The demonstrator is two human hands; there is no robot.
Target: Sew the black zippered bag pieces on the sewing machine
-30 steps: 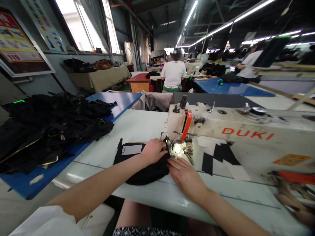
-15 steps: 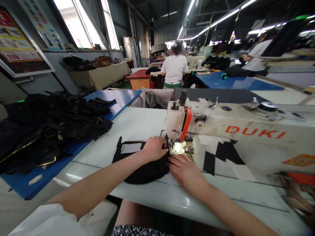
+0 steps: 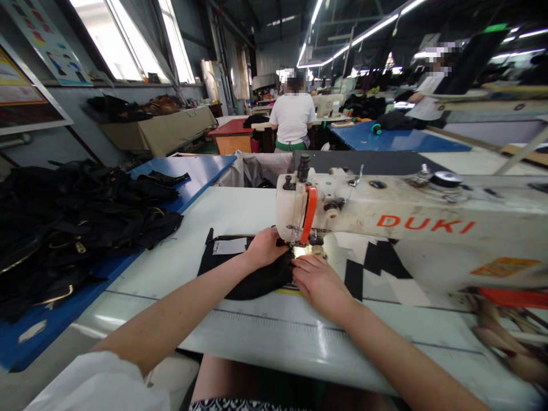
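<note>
Left hand point(image 3: 264, 249) curled over black fabric point(image 3: 262, 282) at a sewing machine point(image 3: 363, 208), grip unclear; right hand point(image 3: 320, 282), grip released, lies flat at the fabric's edge

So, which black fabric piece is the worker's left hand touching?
The flat piece bearing a pale rectangle, by the sewing machine; the heaped black pieces on the blue table lie apart from the left hand.

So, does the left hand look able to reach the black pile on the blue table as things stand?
Probably yes: nothing tall stands between the left hand and the black pile, though that hand is now on the black piece.
</note>
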